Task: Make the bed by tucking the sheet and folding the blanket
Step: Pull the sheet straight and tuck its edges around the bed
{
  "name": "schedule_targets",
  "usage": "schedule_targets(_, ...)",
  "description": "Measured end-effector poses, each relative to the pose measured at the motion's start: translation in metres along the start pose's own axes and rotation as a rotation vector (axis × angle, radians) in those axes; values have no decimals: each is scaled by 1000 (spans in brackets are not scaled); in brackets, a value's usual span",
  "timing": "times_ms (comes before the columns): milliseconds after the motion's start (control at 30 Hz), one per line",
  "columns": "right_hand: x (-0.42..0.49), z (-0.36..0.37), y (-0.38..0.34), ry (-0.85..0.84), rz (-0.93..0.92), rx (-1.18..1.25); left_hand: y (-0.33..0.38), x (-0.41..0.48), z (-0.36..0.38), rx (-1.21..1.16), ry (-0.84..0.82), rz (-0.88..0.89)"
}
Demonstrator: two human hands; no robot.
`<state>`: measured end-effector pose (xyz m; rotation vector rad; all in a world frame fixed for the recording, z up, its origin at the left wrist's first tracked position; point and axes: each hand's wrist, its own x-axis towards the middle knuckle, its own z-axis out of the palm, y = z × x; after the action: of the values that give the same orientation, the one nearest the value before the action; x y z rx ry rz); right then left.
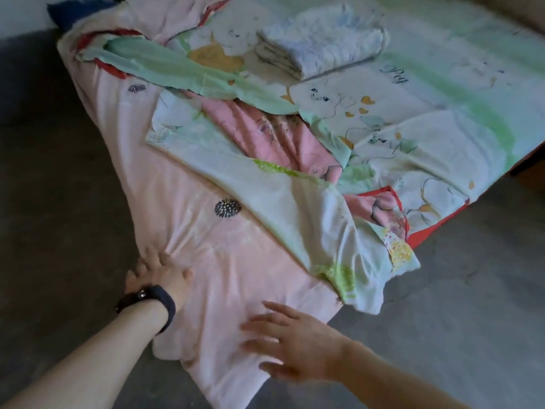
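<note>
Pressing flat on the pink sheet (165,202) at the near left corner of the bed (424,236) with the left hand (160,276), fingers spread wide, black band (153,305) on the wrist. Reaching over the same sheet just to the right with the right hand (298,343), fingers straight and splayed, holding nothing. Lying rumpled across the middle and right, a green-and-white printed blanket (413,137); farther off, on top of it, a folded white quilt (321,45).

Bedroom in a home, low bed (486,69) covered with a pink sheet (177,202), rumpled cartoon-print blanket (413,137), folded white cloth (321,45), bare grey floor (442,305)
</note>
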<state>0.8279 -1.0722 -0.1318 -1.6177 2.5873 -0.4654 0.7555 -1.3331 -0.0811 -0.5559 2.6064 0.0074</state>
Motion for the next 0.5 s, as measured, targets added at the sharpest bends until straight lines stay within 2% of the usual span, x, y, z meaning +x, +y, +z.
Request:
schedule_targets(67, 2, -23, 35, 226, 306, 8, 39, -5, -25, 16, 112, 149)
schedule_targets(133, 5, -50, 76, 344, 589, 4, 79, 2, -36, 8, 144, 312)
schedule_targets(233, 17, -83, 136, 355, 843, -26, 145, 15, -42, -31, 202, 546)
schedule_targets(300, 19, -94, 161, 257, 969, 1, 184, 22, -45, 16, 220, 705)
schedule_targets(333, 17, -96, 167, 196, 979, 28, 198, 26, -44, 55, 208, 696)
schedule_targets(367, 11, -96, 170, 144, 903, 28, 209, 31, -45, 56, 159, 572)
schedule_targets(433, 0, -96, 159, 74, 617, -34, 214, 38, -52, -43, 45, 201)
schedule_targets(467, -6, -96, 153, 64, 514, -50, 213, 38, -57, -121, 21, 87)
schedule_targets(500, -8, -95, 147, 81, 492, -49, 211, 37, -61, -145, 69, 92)
